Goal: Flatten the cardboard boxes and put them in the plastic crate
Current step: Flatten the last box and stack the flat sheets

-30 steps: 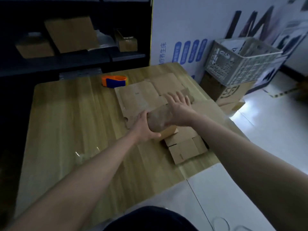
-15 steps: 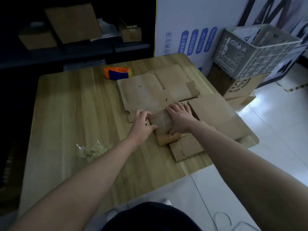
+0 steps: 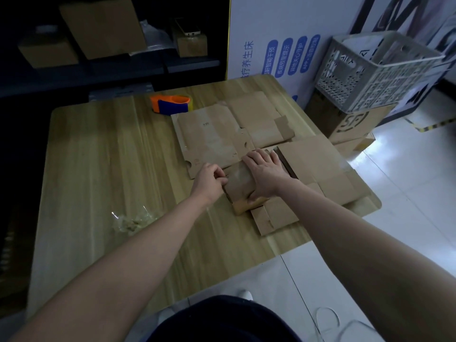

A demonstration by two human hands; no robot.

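— Moved since half a second ago?
— Little. Left hand (image 3: 210, 178) now curled tighter at the left edge of the small box (image 3: 240, 185), fingertips pinching that edge. Right hand (image 3: 265, 175) as before, flat on top, pressing down.

— State of each hand?
— Left: closed, fingers together on the box's edge. Right: spread open, palm down on the box, thumb tucked at the near end; not gripping.

— Nearest the camera?
— Dark clothing at the bottom, two bare forearms reaching forward over a wooden table (image 3: 98, 169). White cord (image 3: 325, 317) on the floor at lower right.

— Next out?
— Crumpled clear tape (image 3: 130, 220) on the left part of the table, well apart from the hands. Then the small box, partly squashed, lying on flattened cardboard (image 3: 212, 137) that covers the right half of the table. Another flat sheet (image 3: 318, 166) just right of the right hand, reaching the table's right edge.

— Further back?
— Orange and blue tape dispenser (image 3: 171, 104) near the far edge, just beside the flattened cardboard.

— And the crate?
— White plastic crate (image 3: 375, 70) off the table at far right, resting on a brown carton (image 3: 350, 122) on the floor, against a printed wall panel (image 3: 283, 40). Contents hard to tell.

— Farthest?
— Dark shelves (image 3: 111, 72) at the back left, holding several cardboard boxes (image 3: 103, 25).
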